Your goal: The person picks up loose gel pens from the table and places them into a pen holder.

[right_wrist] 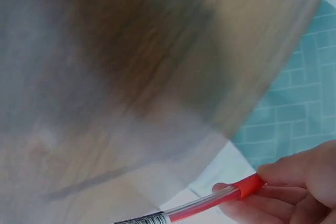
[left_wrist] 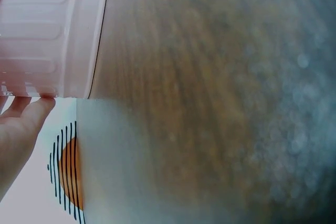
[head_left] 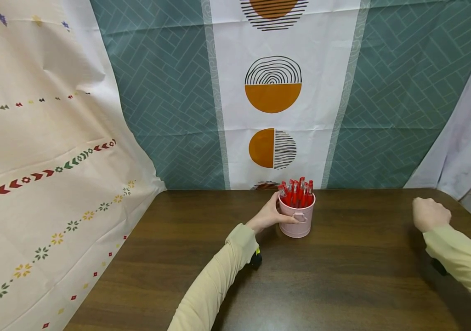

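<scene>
A small pink bucket (head_left: 297, 226) stands upright on the brown table, full of several red pens (head_left: 299, 193) with their ends sticking up above its rim. My left hand (head_left: 271, 214) holds the bucket from its left side, thumb across the front near the small handle lug. In the left wrist view the bucket's wall (left_wrist: 47, 35) shows with fingers against it. Over at the right of the table, my right hand (head_left: 430, 215) pinches a red pen (right_wrist: 210, 201) with a clear barrel and a barcode label, seen in the right wrist view. The head view hides that pen.
The dark wooden table (head_left: 343, 285) reaches back to a green and white patterned cloth (head_left: 169, 92). A cream printed cloth (head_left: 53, 161) hangs along the left side, and a pale cloth (head_left: 462, 124) hangs at the right.
</scene>
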